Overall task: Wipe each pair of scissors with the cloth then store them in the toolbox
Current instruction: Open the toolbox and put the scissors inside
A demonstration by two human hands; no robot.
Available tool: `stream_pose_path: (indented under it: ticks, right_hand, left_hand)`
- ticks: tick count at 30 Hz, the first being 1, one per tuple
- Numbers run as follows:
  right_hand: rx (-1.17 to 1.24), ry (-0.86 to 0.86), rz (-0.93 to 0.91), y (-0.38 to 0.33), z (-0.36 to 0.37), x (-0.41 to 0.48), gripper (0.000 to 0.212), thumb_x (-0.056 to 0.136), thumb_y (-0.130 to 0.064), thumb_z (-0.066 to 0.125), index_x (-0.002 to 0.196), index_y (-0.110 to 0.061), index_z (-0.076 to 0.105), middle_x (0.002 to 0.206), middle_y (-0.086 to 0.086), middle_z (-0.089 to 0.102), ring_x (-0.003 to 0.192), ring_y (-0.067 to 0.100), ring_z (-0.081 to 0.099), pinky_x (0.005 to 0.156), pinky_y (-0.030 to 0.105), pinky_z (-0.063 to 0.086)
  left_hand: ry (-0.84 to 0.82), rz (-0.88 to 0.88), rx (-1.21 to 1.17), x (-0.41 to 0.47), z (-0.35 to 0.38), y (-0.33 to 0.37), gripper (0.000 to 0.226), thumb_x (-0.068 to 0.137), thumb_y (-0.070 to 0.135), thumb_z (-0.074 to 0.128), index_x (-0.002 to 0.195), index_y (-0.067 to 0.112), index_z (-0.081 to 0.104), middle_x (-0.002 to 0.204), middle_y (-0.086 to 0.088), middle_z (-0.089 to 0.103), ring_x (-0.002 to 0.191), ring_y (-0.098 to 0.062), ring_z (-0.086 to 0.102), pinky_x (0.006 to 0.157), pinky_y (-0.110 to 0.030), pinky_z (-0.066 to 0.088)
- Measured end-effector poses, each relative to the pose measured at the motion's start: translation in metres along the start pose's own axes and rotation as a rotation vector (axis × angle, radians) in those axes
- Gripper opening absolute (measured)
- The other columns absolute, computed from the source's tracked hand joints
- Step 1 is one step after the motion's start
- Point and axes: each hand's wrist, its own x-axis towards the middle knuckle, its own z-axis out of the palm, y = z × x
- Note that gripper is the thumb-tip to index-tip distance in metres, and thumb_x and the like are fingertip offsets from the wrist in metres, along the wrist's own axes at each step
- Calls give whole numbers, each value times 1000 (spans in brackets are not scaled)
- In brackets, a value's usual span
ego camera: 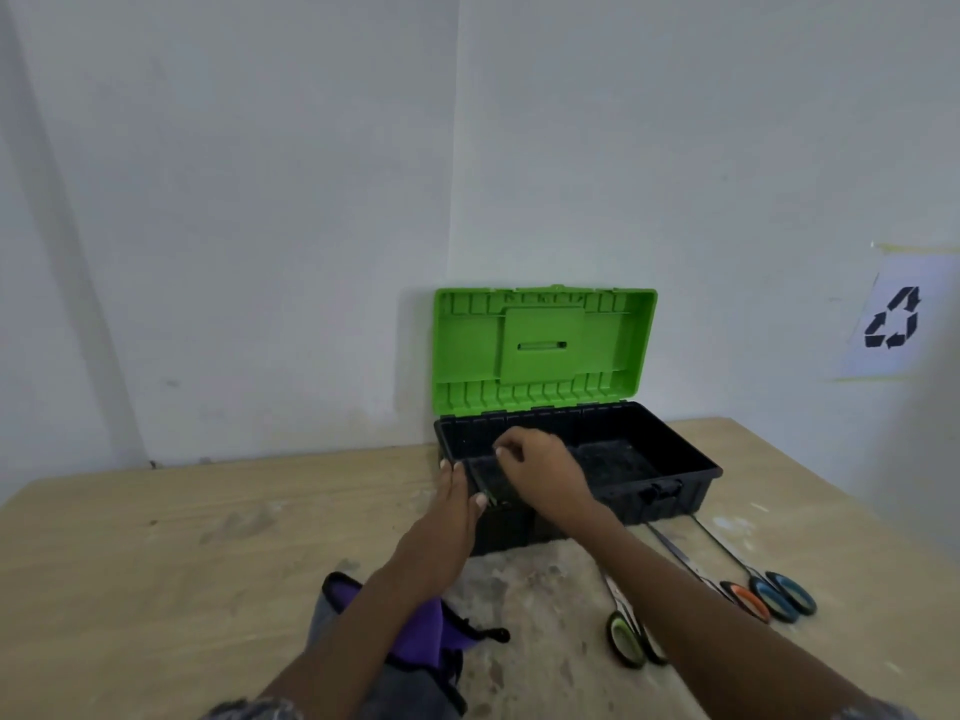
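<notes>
- The green-handled scissors point(628, 636), orange-handled scissors point(748, 600) and blue-handled scissors point(787, 595) are lying on the table point(156, 563), blades pointing away toward the toolbox point(675, 491), handles toward the person.
- They are sitting rightward of both hands, beside the right forearm, so the right hand point(535, 459) is nearer.
- Both arms are reaching over the box's left end: right fingers are curling, pinching a dark flat piece point(488, 478) I cannot identify; the left hand point(457, 493) is laying straight fingers along its edge.
- The purple cloth point(415, 631) is lying under the left forearm.

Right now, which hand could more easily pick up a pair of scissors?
Probably the right hand: the scissors lie on its side of the table, while the left hand is at the toolbox's left end.
</notes>
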Motion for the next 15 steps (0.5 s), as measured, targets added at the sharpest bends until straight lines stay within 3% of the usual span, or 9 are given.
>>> stream_pose_path:
  ticks: [6, 9, 12, 15]
  right_hand:
    - [-106, 143, -97, 29, -50, -76, 9, 97, -22, 55, 102, -19, 62, 87, -1, 61, 86, 21, 53, 69, 39, 49]
    - [-275, -71, -5, 40, -55, -112, 17, 100, -35, 51, 107, -20, 56, 101, 3, 63, 95, 26, 58, 73, 36, 48]
    - [-551, -365, 102, 44, -52, -142, 55, 99, -54, 44, 142, -19, 44, 140, 10, 51, 129, 30, 46, 103, 41, 41]
    - [-556, -379, 103, 44, -44, -163, 53, 100, -49, 46, 143, -19, 44, 143, 12, 48, 133, 31, 43, 107, 44, 38]
  left_hand:
    - [-41, -15, 70, -4, -4, 5, 66, 111, 40, 22, 161, 9, -6, 169, -9, -20, 157, -31, 12, 121, -41, 22]
    - [-59, -44, 128, -5, -6, 12, 65, 112, 35, 24, 161, 5, -6, 169, -13, -18, 155, -35, 16, 120, -43, 24]
    - [-63, -65, 125, -4, -9, 18, 64, 112, 32, 26, 160, 3, -3, 169, -16, -14, 157, -35, 9, 124, -45, 16]
    - [-107, -89, 169, -6, -13, 21, 66, 112, 35, 24, 160, 3, -7, 169, -15, -18, 157, -35, 8, 123, -44, 17]
